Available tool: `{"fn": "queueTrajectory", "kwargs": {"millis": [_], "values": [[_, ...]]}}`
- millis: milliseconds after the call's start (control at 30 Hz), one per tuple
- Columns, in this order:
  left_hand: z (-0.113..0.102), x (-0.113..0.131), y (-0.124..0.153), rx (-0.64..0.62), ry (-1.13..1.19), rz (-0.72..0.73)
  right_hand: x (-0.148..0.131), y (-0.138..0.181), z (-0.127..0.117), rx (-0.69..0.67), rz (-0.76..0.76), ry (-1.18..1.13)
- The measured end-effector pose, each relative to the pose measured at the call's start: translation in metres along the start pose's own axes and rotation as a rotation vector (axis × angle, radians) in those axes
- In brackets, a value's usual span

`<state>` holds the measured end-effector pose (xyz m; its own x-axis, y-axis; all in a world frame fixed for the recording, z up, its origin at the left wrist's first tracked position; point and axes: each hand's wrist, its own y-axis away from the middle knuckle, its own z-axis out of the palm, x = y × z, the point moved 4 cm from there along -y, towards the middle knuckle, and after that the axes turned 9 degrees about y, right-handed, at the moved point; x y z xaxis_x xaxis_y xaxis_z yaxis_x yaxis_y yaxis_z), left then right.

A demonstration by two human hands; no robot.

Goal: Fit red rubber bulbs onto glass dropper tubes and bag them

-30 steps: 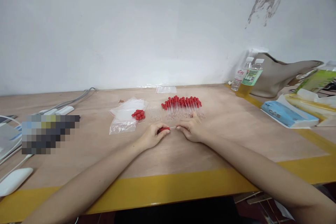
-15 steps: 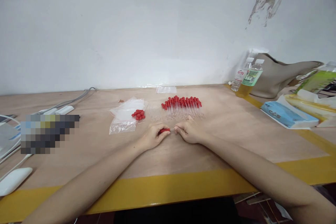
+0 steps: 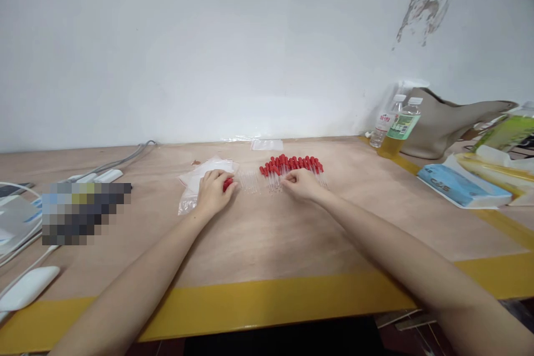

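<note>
Droppers [image 3: 292,169]: red bulbs, clear stems. Caps [image 3: 227,183] under left hand [image 3: 213,193]: red. Bag [image 3: 196,178]: clear, glossy. Loose tubes [image 3: 249,181]: clear. Table [image 3: 267,233]: pale tan, yellow edge band. Wall [image 3: 208,39]: white, grey-brown peeling patch upper right. Bottles [image 3: 396,122]: clear, white caps; one green label, one red-and-white. Pouch [image 3: 450,122]: beige. Pack [image 3: 459,189]: light blue. Cables [image 3: 120,158]: grey.

Left hand [image 3: 212,193]: on red caps [image 3: 227,184] atop plastic bag [image 3: 192,183]
Right hand [image 3: 301,184]: fingertips at row of red-capped droppers [image 3: 292,169]
Between: bare glass tubes [image 3: 250,181]
Surface: wooden table [image 3: 267,233], yellow-taped edge
</note>
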<state>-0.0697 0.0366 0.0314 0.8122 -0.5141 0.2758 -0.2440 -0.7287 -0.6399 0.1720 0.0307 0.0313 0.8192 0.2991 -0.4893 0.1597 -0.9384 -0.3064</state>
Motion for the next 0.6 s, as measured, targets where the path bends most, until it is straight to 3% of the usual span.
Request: {"fn": "queueTrajectory", "kwargs": {"millis": [133, 333, 600], "values": [[0.004, -0.018, 0.002, -0.021, -0.068, -0.074, -0.014, -0.031, 0.02, 0.115, 0.126, -0.016], [0.01, -0.024, 0.005, -0.059, -0.006, -0.083, -0.038, -0.055, 0.057, 0.05, 0.113, 0.186], [0.01, -0.027, 0.003, -0.055, 0.023, -0.113, -0.043, -0.054, 0.064, -0.01, 0.162, 0.293]]}}
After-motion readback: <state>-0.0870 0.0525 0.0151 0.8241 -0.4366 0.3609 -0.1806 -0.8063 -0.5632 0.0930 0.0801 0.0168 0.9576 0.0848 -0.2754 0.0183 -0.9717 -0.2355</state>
